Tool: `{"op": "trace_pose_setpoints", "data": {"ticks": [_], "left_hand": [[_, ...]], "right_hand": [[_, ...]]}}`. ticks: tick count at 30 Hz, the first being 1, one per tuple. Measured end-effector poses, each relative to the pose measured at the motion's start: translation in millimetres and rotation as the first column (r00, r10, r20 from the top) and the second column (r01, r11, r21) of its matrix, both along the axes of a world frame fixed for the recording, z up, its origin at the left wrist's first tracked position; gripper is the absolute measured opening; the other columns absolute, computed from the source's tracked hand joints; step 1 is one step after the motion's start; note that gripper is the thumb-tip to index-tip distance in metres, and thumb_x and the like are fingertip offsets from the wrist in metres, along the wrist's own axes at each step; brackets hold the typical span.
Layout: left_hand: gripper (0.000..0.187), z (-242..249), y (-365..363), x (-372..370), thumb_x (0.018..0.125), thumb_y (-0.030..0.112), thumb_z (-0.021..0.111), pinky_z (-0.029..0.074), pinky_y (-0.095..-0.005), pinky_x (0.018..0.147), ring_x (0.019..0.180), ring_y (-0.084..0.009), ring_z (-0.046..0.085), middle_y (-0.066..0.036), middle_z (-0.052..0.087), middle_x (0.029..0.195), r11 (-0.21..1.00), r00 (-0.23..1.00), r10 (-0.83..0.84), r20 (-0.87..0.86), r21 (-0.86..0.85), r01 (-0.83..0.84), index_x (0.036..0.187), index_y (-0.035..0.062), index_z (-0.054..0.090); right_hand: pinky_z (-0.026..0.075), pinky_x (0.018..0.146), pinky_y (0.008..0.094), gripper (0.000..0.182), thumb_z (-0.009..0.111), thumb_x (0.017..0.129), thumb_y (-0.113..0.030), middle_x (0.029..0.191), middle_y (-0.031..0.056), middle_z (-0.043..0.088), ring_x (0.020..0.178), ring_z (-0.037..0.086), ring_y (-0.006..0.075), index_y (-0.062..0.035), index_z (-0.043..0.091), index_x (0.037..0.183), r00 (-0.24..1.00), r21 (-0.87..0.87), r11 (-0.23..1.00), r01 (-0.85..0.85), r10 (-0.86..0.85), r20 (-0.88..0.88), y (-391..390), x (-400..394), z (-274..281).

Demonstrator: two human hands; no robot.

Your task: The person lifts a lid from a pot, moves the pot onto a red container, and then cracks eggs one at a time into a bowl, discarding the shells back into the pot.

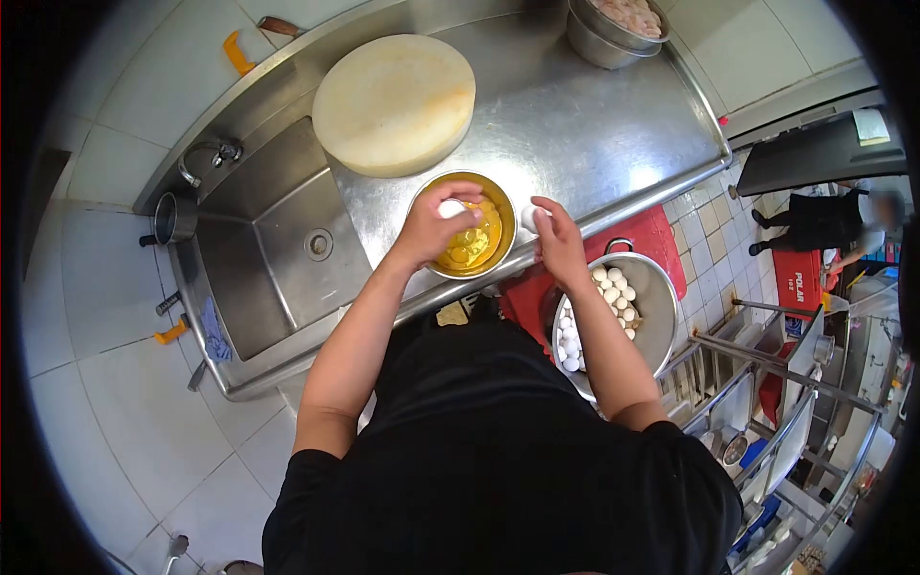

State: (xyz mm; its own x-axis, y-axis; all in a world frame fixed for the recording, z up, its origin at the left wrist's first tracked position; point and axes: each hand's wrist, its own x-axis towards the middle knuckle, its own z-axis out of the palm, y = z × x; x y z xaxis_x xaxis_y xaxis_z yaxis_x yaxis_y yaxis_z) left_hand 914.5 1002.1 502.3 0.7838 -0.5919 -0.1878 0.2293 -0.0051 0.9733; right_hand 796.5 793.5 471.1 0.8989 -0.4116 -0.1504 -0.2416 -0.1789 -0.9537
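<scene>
My left hand (434, 230) is over a round metal bowl (505, 236) with cracked eggs inside, yolks and clear whites showing. A white egg (450, 208) is held in its fingers above the liquid. To the right of the bowl's rim, my right hand (562, 247) has its fingers curled around another white egg (529, 218). Below my right forearm stands a large metal pot (657, 305) with many whole white eggs (613, 289) in it. The bowl sits near the front edge of the steel counter (565, 125).
A thick round cutting board (393, 103) lies behind the bowl. On the left is a steel sink (268, 259) with a faucet (206, 158). Metal bowls with pale raw meat (628, 16) stand at the back right. Another person (829, 218) is beyond, near metal racks (776, 355).
</scene>
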Motion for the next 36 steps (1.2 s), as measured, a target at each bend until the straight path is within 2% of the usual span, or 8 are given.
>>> {"op": "trace_pose_setpoints", "data": {"ticks": [1,5,9,10,16,25,32,36], "left_hand": [[0.036,4,-6,-4,0.084,0.013,0.073,0.049,-0.0318,0.093,0.099,-0.0168,0.063,-0.009,0.068,0.106,0.993,0.95,-0.091,0.297,0.1,0.064,0.117,0.003,0.065],[0.049,21,-15,-6,0.082,0.017,0.075,0.048,-0.0301,0.092,0.105,-0.0203,0.063,-0.013,0.067,0.113,0.917,0.738,-0.324,0.592,0.389,0.09,0.127,0.0047,0.062],[0.045,14,-4,-4,0.078,0.016,0.075,0.05,-0.0313,0.088,0.1,-0.0239,0.065,-0.015,0.067,0.11,0.933,0.776,-0.278,0.566,0.351,0.078,0.121,0.0055,0.067],[0.042,14,-1,-5,0.078,0.014,0.074,0.051,-0.0318,0.086,0.098,-0.024,0.065,-0.014,0.068,0.107,0.934,0.808,-0.254,0.531,0.351,0.063,0.119,0.0061,0.069],[0.04,2,7,-8,0.075,0.01,0.069,0.052,-0.0318,0.084,0.093,-0.0248,0.067,-0.014,0.069,0.102,0.942,0.856,-0.168,0.488,0.335,-0.007,0.115,0.0071,0.071],[0.034,8,11,-8,0.077,0.003,0.066,0.053,-0.0335,0.087,0.099,-0.0274,0.067,-0.012,0.069,0.109,0.929,0.739,-0.196,0.644,0.362,-0.069,0.11,0.0066,0.072],[0.038,15,-5,-16,0.079,0.002,0.068,0.052,-0.0349,0.091,0.103,-0.0293,0.064,-0.011,0.065,0.116,0.945,0.694,-0.13,0.708,0.3,-0.129,0.117,0.0067,0.068],[0.038,18,-10,-19,0.079,0.006,0.073,0.05,-0.0355,0.093,0.105,-0.0278,0.065,-0.011,0.068,0.113,0.943,0.679,-0.159,0.717,0.313,-0.11,0.117,0.0065,0.068]], "right_hand": [[0.047,0.052,0.0277,0.03,0.055,0.101,-0.03,0.086,0.0098,0.066,0.055,0.052,0.0112,-0.0054,0.057,0.119,0.998,0.391,0.921,0.006,0.016,-0.053,10,6,16],[0.045,0.05,0.0221,0.035,0.044,0.105,-0.039,0.077,0.0011,0.056,0.055,0.048,0.0066,-0.008,0.056,0.115,0.986,0.515,0.845,-0.141,0.167,-0.004,34,27,18],[0.04,0.049,0.0224,0.041,0.036,0.107,-0.041,0.074,-0.0015,0.049,0.054,0.043,0.0055,-0.0078,0.055,0.121,0.971,0.223,0.945,-0.238,0.237,0.031,46,31,11],[0.046,0.07,0.0319,0.041,0.033,0.108,-0.036,0.089,0.0103,0.058,0.075,0.057,0.0192,-0.0008,0.053,0.115,0.959,0.199,0.94,-0.277,0.283,0.002,47,30,15],[0.046,0.081,0.0435,0.039,0.03,0.108,-0.035,0.094,0.0218,0.058,0.087,0.059,0.0378,-0.001,0.049,0.114,0.921,-0.096,0.924,-0.369,0.378,0.092,54,33,15],[0.047,0.081,0.0503,0.033,0.038,0.105,-0.033,0.103,0.0245,0.057,0.097,0.056,0.0445,-0.0032,0.048,0.117,0.845,-0.48,0.738,-0.474,0.535,-0.012,40,39,32],[0.047,0.086,0.0512,0.034,0.037,0.104,-0.031,0.115,0.0242,0.053,0.1,0.057,0.0442,-0.0063,0.047,0.125,0.928,-0.439,0.83,-0.344,0.372,-0.024,51,33,47],[0.044,0.097,0.047,0.039,0.037,0.104,-0.032,0.121,0.0243,0.056,0.112,0.056,0.0409,-0.0022,0.05,0.126,0.941,-0.181,0.94,-0.29,0.315,0.125,55,38,31]]}}
